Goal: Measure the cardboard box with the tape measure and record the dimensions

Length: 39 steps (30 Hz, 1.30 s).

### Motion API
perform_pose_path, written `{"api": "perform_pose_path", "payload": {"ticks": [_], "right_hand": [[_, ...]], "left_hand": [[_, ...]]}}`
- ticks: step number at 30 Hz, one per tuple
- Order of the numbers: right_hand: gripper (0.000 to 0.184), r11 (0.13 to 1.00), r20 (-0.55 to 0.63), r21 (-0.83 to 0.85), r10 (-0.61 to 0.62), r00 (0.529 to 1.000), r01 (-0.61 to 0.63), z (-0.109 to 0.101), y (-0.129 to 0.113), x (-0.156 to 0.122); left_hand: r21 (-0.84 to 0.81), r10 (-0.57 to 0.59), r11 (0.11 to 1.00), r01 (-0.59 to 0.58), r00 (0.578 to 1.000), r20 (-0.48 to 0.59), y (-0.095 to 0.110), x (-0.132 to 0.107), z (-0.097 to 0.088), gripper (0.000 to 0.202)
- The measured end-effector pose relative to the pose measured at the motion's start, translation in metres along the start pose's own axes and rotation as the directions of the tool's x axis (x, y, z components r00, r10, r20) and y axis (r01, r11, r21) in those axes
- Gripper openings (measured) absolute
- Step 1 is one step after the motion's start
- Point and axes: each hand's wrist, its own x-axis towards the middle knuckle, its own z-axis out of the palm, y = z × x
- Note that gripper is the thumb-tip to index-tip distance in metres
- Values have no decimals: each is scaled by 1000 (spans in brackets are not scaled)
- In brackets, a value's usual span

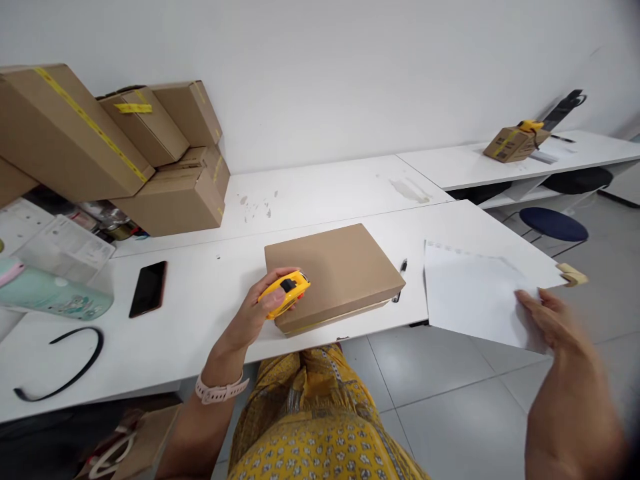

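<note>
Plain white wall behind long white worktops — grey tiled floor below, a dark blue stool tucked under the far one.

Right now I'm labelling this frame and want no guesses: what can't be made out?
- Head view: tape measure, blade and palm side covered by the fingers of the left hand.
- Head view: sheet of paper, print too faint to read; corner under the right hand.
- Head view: pen, partly hidden by the cardboard box.
- Head view: large carton, cut off by the left edge.
</note>
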Motion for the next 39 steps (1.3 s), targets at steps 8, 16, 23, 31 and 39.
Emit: {"api": "perform_pose_path", "payload": {"ticks": [8,16,23,31,39], "right_hand": [[55,983,176,-185,30,984,3,86,-91,-7],[32,764,500,600,-590,635,238,59,-306,-127],[29,768,759,639,-624,185,-34,63,-345,-189],[30,709,789,613,-529,312,-348,80,-341,-143],[38,712,694,621,-307,651,-327,111,-270,-36]], "left_hand": [[9,10,1000,-10,999,-32,1,0,2,52],[-54,107,993,-102,991,85,7,-17,30,67],[124,-15,992,-1,992,128,18,-47,42,73],[222,-49,974,35,997,59,22,-46,11,73],[278,-214,931,236,971,-107,38,-27,-74,62]]}}
